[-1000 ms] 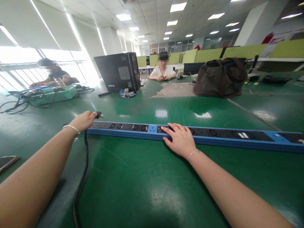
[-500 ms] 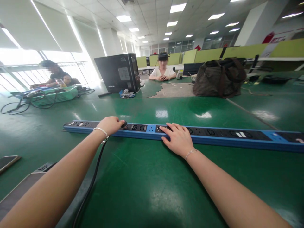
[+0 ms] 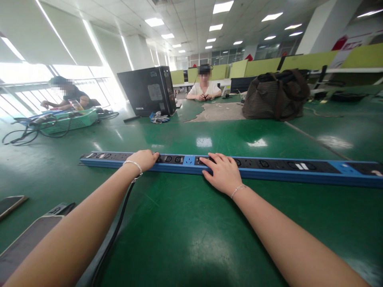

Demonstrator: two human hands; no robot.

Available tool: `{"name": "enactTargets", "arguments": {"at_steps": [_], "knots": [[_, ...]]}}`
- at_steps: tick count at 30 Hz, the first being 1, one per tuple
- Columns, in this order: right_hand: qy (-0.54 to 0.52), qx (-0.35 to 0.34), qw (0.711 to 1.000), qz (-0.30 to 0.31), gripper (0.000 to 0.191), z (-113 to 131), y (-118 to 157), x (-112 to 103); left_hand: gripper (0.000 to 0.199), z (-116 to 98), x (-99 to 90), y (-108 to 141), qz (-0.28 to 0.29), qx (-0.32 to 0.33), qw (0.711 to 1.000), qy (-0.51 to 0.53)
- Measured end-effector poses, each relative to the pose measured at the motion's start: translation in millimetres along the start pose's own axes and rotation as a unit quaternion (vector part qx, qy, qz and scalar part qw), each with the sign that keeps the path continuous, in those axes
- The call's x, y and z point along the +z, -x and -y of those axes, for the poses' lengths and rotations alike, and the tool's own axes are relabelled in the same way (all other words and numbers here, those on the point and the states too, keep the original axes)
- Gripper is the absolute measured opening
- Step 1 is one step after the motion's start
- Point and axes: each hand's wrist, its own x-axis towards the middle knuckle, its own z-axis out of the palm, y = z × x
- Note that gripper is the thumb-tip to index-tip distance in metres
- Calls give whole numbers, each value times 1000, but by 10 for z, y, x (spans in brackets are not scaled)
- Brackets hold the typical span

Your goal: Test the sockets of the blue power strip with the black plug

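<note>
A long blue power strip (image 3: 269, 177) with black socket panels lies across the green table. My left hand (image 3: 145, 160) is closed around a black plug, pressed down at the strip's sockets left of the blue outlet; my fingers mostly hide the plug. From under that wrist a black power cord (image 3: 121, 219) runs down toward the table's near side. My right hand (image 3: 223, 171) rests on the strip just right of the blue outlet, fingers spread over the sockets and thumb against the near side.
On the left stands a green basket (image 3: 72, 121) with cables. Farther back are a black computer case (image 3: 146, 91), gloves (image 3: 159, 117) and a brown bag (image 3: 272, 97). A phone (image 3: 12, 205) lies at left. Two people sit across the table.
My left hand has moved slightly right and lower onto the strip, and the black plug that showed at its fingertips is now mostly hidden. My right hand has stayed nearly in place.
</note>
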Motion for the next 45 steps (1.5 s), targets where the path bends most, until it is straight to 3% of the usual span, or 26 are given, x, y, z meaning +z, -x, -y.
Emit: {"name": "enactTargets", "arguments": {"at_steps": [7,13,18,29,37,45], "knots": [[5,-2,1000,-2,41,1,-1,8,46,-35,12,3,56,37,996,-56],[1,0,1000,-5,41,3,3,16,44,-58,-21,-55,78,26,994,-66],[-3,3,1000,-8,41,0,5,15,59,-103,23,-65,66,-23,997,-44],[-4,1,1000,-11,40,8,6,9,66,-129,48,21,50,-65,997,-3],[0,1,1000,-2,41,3,3,11,56,-142,-8,-52,66,-56,996,-4],[-4,1,1000,-2,40,5,2,10,65,-170,72,82,37,-90,995,6]]}}
